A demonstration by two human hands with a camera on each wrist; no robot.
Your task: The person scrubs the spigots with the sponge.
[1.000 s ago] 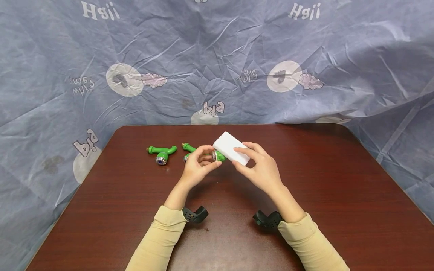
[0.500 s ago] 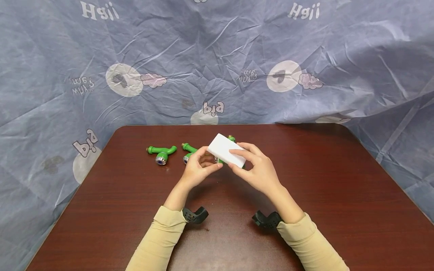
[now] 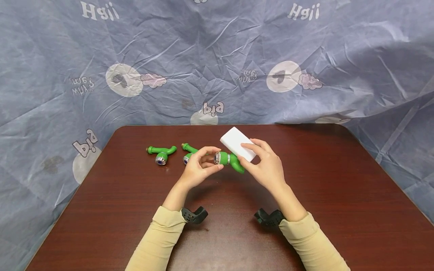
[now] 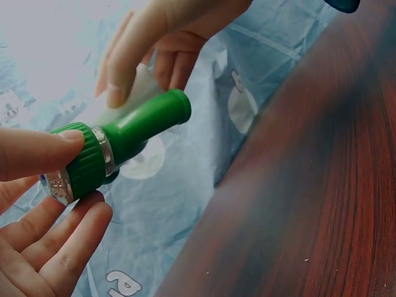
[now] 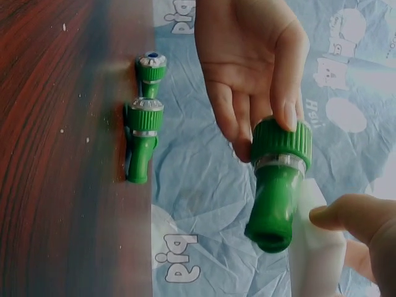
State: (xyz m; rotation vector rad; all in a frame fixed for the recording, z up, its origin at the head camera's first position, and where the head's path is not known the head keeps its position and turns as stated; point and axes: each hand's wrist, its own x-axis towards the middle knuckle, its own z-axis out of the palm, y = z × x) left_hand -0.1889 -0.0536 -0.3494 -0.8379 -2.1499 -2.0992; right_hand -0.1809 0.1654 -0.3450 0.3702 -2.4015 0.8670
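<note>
My left hand (image 3: 196,169) pinches a green faucet (image 3: 236,164) by its ribbed knob, thumb on one side and fingers on the other. In the left wrist view the green spout (image 4: 151,120) points up and away from that hand. A white sponge block (image 3: 237,143) is in my right hand (image 3: 266,165), gripped between thumb and fingers. The sponge lies against or just behind the faucet body; exact contact is hard to tell. The right wrist view shows the sponge (image 5: 315,247) beside the spout, with the right thumb on its face.
Two more green faucets lie on the brown table (image 3: 322,180) to the left: one faucet (image 3: 162,153) farther out, another faucet (image 3: 188,150) partly hidden behind my left hand. A blue patterned cloth (image 3: 217,56) hangs behind the table.
The sponge first slid left over the faucet, covering much of it, then moved back right and up. More of the knob and spout now shows. The left hand has barely moved.
</note>
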